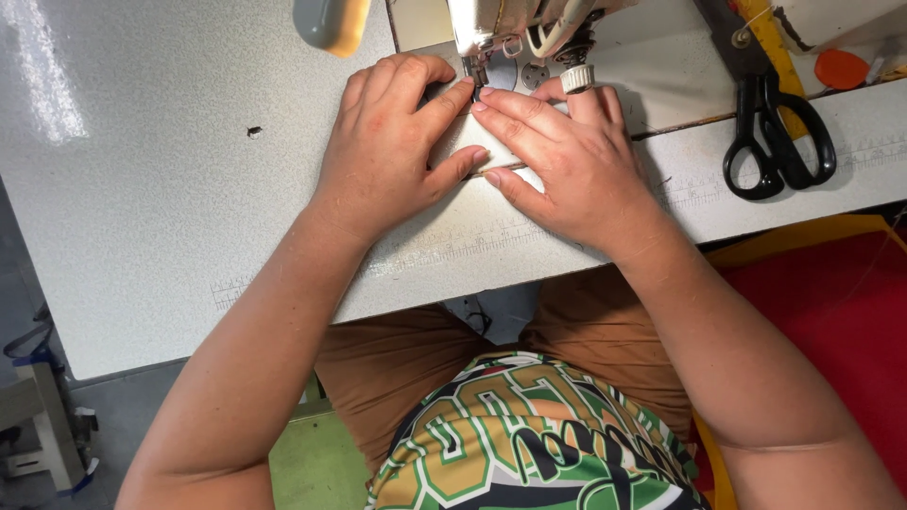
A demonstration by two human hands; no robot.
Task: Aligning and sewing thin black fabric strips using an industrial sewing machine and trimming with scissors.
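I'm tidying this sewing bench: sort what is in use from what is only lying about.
In use:
- left hand and right hand, both pressing flat
- pale fabric piece under the fingers
- sewing machine head, its foot at the fabric

Lying about:
- black scissors, right side
- yellow ruler beneath them
- orange disc, far right

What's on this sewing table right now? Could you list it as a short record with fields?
Setting: grey sewing table
Machine: sewing machine head at the far edge
Left hand: flat on a pale piece of fabric, fingertips by the presser foot
Right hand: flat on the same fabric, a thimble on one finger
Nearby: black scissors, to the right
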